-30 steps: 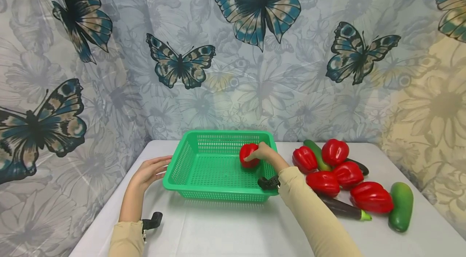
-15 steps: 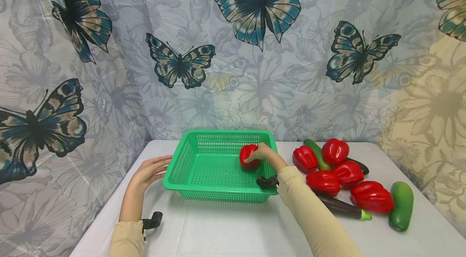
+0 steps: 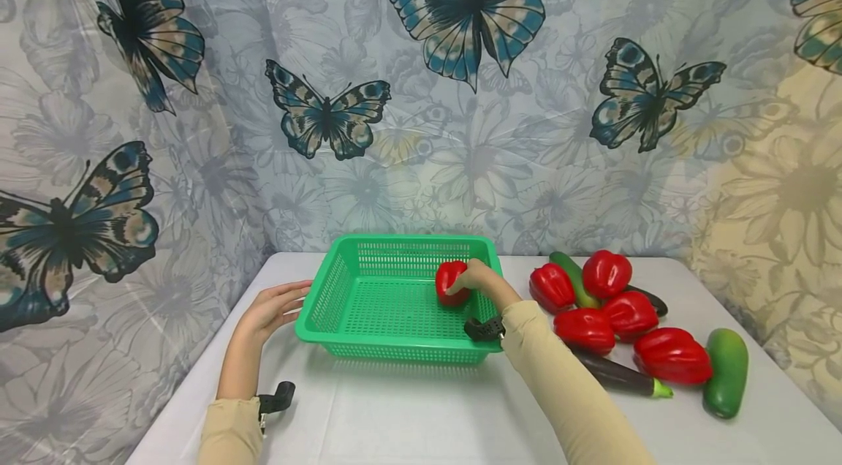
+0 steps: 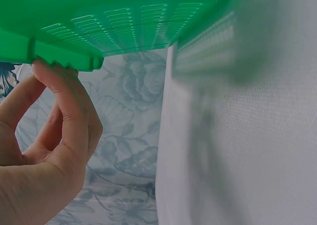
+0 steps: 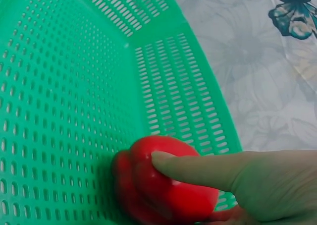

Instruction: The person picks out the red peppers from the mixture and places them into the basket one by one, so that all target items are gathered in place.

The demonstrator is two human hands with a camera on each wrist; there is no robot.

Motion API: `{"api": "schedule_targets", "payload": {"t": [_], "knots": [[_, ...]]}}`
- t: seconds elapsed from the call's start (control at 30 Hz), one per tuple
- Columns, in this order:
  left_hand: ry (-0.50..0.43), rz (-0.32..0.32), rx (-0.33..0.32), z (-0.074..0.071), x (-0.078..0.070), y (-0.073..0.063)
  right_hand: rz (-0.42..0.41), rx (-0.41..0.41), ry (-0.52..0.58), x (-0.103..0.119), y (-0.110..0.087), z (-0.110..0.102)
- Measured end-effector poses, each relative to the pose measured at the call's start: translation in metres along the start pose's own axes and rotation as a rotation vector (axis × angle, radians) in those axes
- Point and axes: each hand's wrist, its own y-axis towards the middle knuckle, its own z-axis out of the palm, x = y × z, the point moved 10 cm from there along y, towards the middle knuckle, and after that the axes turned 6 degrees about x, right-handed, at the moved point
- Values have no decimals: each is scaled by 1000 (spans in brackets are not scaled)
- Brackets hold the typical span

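Observation:
Inside the green plastic basket (image 3: pixel 395 343), near its right end, a red bell pepper (image 3: pixel 446 281) is gripped by my right hand (image 3: pixel 479 278). In the right wrist view the thumb (image 5: pixel 198 169) presses on the lobed red bell pepper (image 5: pixel 163 190) close to the perforated side wall; the other fingers are mostly hidden behind the pepper. My left hand (image 3: pixel 270 308) is at the basket's left end, fingers reaching to the rim. The left wrist view shows the fingertips of the left hand (image 4: pixel 54 131) touching the underside of the rim (image 4: pixel 64 56).
To the right lie several more red bell peppers (image 3: pixel 584 331), a dark eggplant (image 3: pixel 615 375) and a green cucumber-like vegetable (image 3: pixel 726 373). A second long green vegetable (image 3: pixel 574 278) and another dark one (image 3: pixel 651 300) lie behind. White cloth covers the table (image 3: pixel 395 414); a butterfly-print curtain (image 3: pixel 427 180) hangs behind.

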Motion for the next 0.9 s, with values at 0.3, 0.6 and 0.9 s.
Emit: {"api": "schedule_targets", "payload": {"t": [0.3, 0.6, 0.9], "knots": [[1, 3, -4, 0, 0, 0, 19, 26, 5, -2, 3, 3], [3, -2, -11, -1, 1, 1, 38, 22, -3, -2, 3, 3], [-14, 7, -7, -2, 3, 3, 21, -1, 4, 2, 1, 2]]}}
